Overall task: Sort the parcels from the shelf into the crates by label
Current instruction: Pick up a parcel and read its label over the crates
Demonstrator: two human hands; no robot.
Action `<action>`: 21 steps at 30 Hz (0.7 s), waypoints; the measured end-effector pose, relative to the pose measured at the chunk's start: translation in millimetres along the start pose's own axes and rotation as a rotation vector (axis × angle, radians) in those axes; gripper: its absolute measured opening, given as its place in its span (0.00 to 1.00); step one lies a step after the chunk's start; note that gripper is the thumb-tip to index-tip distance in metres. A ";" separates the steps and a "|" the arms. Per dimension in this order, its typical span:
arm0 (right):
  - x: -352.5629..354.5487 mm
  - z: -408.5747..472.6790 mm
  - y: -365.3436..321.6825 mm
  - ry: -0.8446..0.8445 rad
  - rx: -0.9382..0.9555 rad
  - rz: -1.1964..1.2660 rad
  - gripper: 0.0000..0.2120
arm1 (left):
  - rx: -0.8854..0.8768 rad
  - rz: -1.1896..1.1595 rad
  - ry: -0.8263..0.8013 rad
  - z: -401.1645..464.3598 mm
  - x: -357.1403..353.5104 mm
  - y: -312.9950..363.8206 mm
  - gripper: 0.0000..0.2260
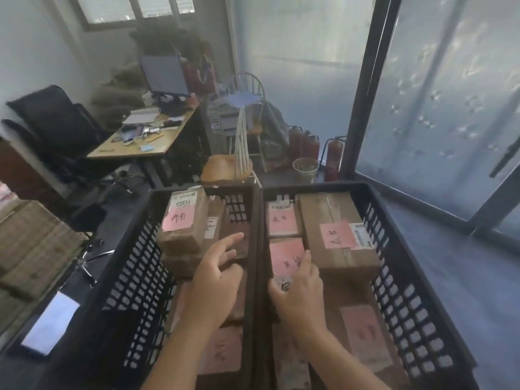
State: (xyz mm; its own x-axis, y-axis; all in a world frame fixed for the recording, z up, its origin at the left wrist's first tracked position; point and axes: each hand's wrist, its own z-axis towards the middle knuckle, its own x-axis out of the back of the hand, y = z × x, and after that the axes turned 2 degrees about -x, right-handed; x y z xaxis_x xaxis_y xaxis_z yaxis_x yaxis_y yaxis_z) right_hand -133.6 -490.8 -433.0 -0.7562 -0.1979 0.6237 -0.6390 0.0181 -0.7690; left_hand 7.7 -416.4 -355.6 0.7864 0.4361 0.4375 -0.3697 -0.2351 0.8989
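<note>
Black perforated plastic crates, two of them, sit side by side and touching: left black slotted crate and right black slotted crate. Left crate holds brown cardboard parcels with pink handwritten labels: a pink-labelled box on top of the far stack, at least one more box under it, a narrow parcel just beside it, and flat pink-labelled parcels at the near end; exact count unclear, hand covers the middle. Right crate holds about five visible: a big taped cardboard box with pink label and white barcode sticker at the far right, a small pink-labelled box at the far left, a pink-topped parcel in the middle, and flat pink-labelled parcels near the front. Left hand reaches into the left crate, index finger extended, other fingers loosely bent over a parcel, no clear grasp. Right hand is in the right crate, fingers lying across the pink-topped parcel, thumb at its near edge; whether it grips cannot be told.
</note>
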 end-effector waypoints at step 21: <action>-15.4 19.8 0.1 0.080 -0.002 -0.138 0.44 | -0.307 0.167 -0.347 83.3 20.4 -34.9 0.30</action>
State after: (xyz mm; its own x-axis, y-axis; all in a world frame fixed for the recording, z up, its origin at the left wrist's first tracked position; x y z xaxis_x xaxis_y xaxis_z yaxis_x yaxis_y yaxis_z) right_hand -119.2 -507.1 -445.5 -0.6699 -0.1198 0.7328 -0.7379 -0.0015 -0.6749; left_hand 77.9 -471.6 -380.0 0.8033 0.0869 0.5892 -0.5922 0.0124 0.8057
